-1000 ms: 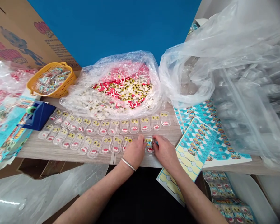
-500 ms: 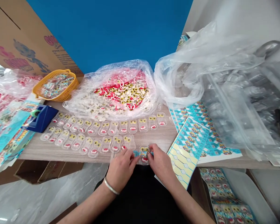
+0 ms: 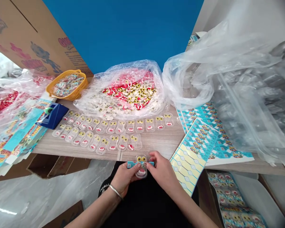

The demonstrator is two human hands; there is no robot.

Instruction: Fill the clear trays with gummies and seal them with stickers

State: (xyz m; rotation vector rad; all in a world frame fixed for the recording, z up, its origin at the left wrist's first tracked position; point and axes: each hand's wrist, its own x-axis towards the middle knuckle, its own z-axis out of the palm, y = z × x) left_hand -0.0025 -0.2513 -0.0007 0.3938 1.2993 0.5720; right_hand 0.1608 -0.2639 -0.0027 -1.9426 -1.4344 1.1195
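Observation:
At the table's front edge, my left hand (image 3: 124,175) pinches a small clear plastic blister pack (image 3: 141,173) with yellow-ringed eye pieces and a red-and-white mouth piece in it. A blue printed sticker (image 3: 131,164) lies across the middle of the pack, its ends sticking out on both sides. My left thumb presses on the sticker. The thumb of my right hand (image 3: 162,169) is on the sticker's right part, its fingers curled near the right end. Beyond my hands lie two rows of similar filled packs (image 3: 114,142), with no blue sticker on them.
Sticker sheets (image 3: 199,152) lie right of my hands. Behind the rows sits a plastic bag (image 3: 130,91) of loose eye and mouth pieces. Left are an orange basket (image 3: 82,87), a blue tape dispenser (image 3: 54,117) and a carton (image 3: 45,38); right, a large clear bag (image 3: 256,104).
Both hands have lifted the pack off the tabletop and drawn it towards me, past the edge. My left hand now grips the pack from its side. The view has shifted a little left.

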